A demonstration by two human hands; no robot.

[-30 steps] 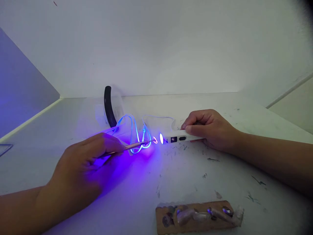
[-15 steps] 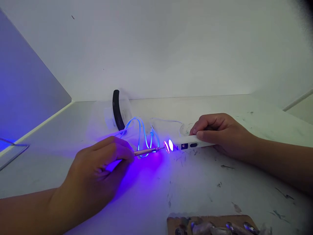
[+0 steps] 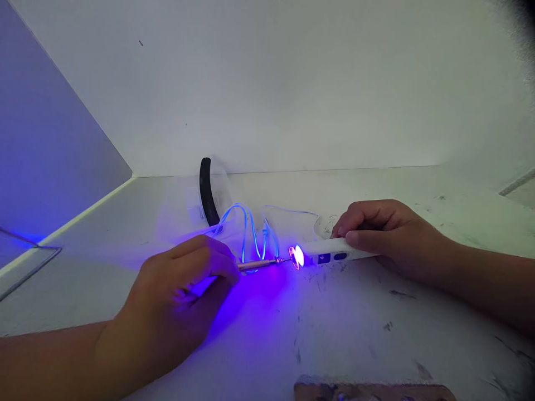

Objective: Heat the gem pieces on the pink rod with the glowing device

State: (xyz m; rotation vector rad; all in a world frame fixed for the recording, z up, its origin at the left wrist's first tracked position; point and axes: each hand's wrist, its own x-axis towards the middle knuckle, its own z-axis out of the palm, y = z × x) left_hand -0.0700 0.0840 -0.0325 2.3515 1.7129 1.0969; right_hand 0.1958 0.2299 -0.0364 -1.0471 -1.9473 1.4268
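Observation:
My left hand (image 3: 175,306) pinches a thin metal-tipped handle (image 3: 257,265) that points right. On its fine tip is a small flat piece (image 3: 293,258), lit pink at the rim; its exact kind is unclear. My right hand (image 3: 388,231) grips a slim white handheld UV lamp (image 3: 311,249) between thumb and fingers. The lamp has a dark display and a dark oval button, and its left end glows bright violet. The small piece sits right against or just in front of that glowing end; the glare hides whether they touch.
Behind the hands stands a clear plastic object with a black curved band (image 3: 207,192). A looped cord (image 3: 253,231) lies near it. A bent metal wire (image 3: 31,273) is at left, and a brown board (image 3: 376,392) at the bottom edge. White panels rise behind.
The small piece and the lamp's glowing end have come closer together. The whole view has shifted a little, so less of the brown board shows.

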